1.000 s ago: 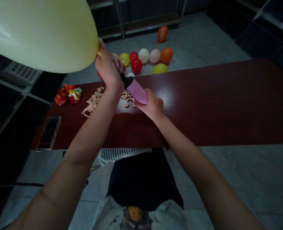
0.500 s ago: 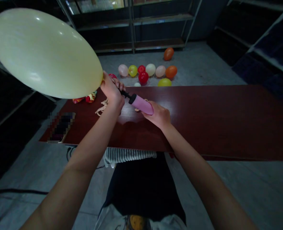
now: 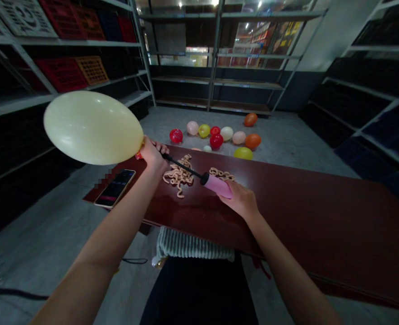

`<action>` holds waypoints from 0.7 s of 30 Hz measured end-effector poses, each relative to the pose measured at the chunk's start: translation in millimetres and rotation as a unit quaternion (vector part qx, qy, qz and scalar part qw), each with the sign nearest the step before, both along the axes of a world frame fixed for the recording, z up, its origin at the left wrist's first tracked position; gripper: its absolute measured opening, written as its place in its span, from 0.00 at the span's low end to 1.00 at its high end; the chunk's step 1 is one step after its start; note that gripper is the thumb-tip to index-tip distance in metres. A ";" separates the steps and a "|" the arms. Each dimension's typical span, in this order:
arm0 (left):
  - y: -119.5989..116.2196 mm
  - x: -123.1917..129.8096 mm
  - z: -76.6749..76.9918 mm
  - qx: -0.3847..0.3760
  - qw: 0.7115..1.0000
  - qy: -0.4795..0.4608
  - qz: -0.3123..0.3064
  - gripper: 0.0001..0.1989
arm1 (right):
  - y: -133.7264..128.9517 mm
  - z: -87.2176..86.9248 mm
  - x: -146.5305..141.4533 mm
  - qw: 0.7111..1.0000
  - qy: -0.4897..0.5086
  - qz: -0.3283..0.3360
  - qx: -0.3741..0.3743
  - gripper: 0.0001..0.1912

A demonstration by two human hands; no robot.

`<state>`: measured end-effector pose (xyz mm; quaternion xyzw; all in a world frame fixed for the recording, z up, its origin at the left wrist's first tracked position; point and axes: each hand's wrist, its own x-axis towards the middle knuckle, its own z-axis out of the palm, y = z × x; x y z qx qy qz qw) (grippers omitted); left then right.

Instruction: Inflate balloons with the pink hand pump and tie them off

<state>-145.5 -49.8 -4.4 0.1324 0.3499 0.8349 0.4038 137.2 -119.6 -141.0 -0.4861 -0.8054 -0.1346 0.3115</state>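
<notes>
A large pale yellow balloon (image 3: 93,127) points out to the left, its neck inside my left hand (image 3: 153,155). My left hand is closed round the balloon's neck and the black end of a hand pump. The pump's thin black rod shows between my hands. Its pink barrel (image 3: 218,186) is gripped by my right hand (image 3: 241,198), whose fingers are wrapped round the far end. Beneath the rod, a pile of curled beige pieces (image 3: 179,175) lies on the dark red table (image 3: 287,203). More beige curls (image 3: 222,173) lie beside the barrel.
A phone (image 3: 116,188) lies at the table's left end. Several balloons (image 3: 216,141) in red, orange, yellow, white and pink rest on the floor beyond the table. Metal shelves (image 3: 213,81) stand behind, with crates (image 3: 91,70) on the left ones. A striped grey-green cloth (image 3: 192,246) is at the near edge.
The view has tilted up, showing more shelves. My hands are farther apart and the pump's black rod is drawn out. The yellow balloon looks smaller and lower in view.
</notes>
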 end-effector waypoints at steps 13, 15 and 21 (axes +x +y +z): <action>30.5 73.8 36.9 0.046 0.996 0.064 -0.033 0.24 | 1.8 4.8 11.8 0.989 0.132 -0.048 -0.037 0.22; 34.2 97.7 33.4 0.042 0.993 0.082 -0.067 0.25 | 3.5 3.9 13.4 0.985 0.152 -0.060 -0.058 0.22; 32.4 168.7 -6.6 0.018 0.984 0.097 -0.146 0.28 | 7.3 2.2 16.6 0.976 0.170 -0.118 -0.072 0.21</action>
